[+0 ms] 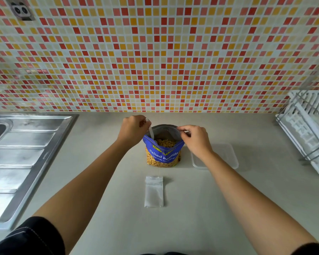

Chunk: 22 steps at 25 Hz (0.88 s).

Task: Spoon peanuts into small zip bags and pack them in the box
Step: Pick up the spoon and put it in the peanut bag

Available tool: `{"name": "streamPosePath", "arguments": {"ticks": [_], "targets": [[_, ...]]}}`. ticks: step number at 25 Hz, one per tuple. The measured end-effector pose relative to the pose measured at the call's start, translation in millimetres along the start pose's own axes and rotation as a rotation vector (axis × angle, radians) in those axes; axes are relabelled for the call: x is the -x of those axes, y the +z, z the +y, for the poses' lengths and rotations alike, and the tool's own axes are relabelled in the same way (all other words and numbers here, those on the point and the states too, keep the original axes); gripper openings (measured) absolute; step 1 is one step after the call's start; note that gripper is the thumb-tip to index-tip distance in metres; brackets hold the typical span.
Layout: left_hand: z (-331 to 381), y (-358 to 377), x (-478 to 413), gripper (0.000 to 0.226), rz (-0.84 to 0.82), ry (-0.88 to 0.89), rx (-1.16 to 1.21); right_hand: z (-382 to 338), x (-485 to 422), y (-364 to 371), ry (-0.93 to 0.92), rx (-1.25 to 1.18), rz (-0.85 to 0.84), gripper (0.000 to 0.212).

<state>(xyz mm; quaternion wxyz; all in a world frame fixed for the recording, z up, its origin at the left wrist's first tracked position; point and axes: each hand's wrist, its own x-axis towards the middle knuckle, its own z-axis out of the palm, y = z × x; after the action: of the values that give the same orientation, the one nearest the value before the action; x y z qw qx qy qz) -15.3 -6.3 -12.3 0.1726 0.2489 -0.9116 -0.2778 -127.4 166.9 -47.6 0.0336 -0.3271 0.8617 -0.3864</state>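
Both arms stretched forward, the grip of the left hand (pixel 134 128) clamped on a white spoon (pixel 151 132) dipped in the peanut bag (pixel 163 153), the right hand (pixel 195 138) pinching the bag's rim just beside the clear box (pixel 226 155), and a zip bag (pixel 153 191) lying flat on the bench (pixel 191 208), nearer the person than both grips.

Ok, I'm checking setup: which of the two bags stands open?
The blue Salted Peanuts bag, its rim pinched by the right hand; the small clear zip bag lies flat, untouched.

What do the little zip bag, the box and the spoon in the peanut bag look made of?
Zip bag: thin clear plastic film, the counter shows through. Box: stiffer clear plastic, glossy rim. Spoon: likely pale plastic, translucent-looking; the left hand holding it hides most of it.
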Motion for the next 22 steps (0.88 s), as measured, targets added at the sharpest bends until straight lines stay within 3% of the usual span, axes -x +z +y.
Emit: {"name": "streamPosePath", "arguments": {"ticks": [3, 9, 13, 18, 22], "targets": [[4.7, 1.6, -1.2, 0.024, 0.035, -0.059, 0.053, -1.2, -1.3, -1.4, -0.021, 0.036, -0.022, 0.025], [6.8, -1.9, 1.6, 0.039, -0.036, 0.003, -0.008, -2.1, 0.7, -7.0, -0.070, 0.046, -0.087, 0.021], [0.7, -8.8, 17.5, 0.048, 0.036, -0.129, 0.134, -5.5, 19.9, -0.4, -0.194, 0.046, 0.092, 0.018], [-21.3, 15.4, 63.1, 0.027, 0.253, -0.295, 0.317, -6.2, 62.8, 23.8, -0.315, -0.020, 0.245, 0.015], [-44.4, 54.8, 106.1, 0.018, 0.047, -0.298, 0.268, 16.0, 104.4, 55.0, -0.280, -0.026, 0.213, 0.015]]}}
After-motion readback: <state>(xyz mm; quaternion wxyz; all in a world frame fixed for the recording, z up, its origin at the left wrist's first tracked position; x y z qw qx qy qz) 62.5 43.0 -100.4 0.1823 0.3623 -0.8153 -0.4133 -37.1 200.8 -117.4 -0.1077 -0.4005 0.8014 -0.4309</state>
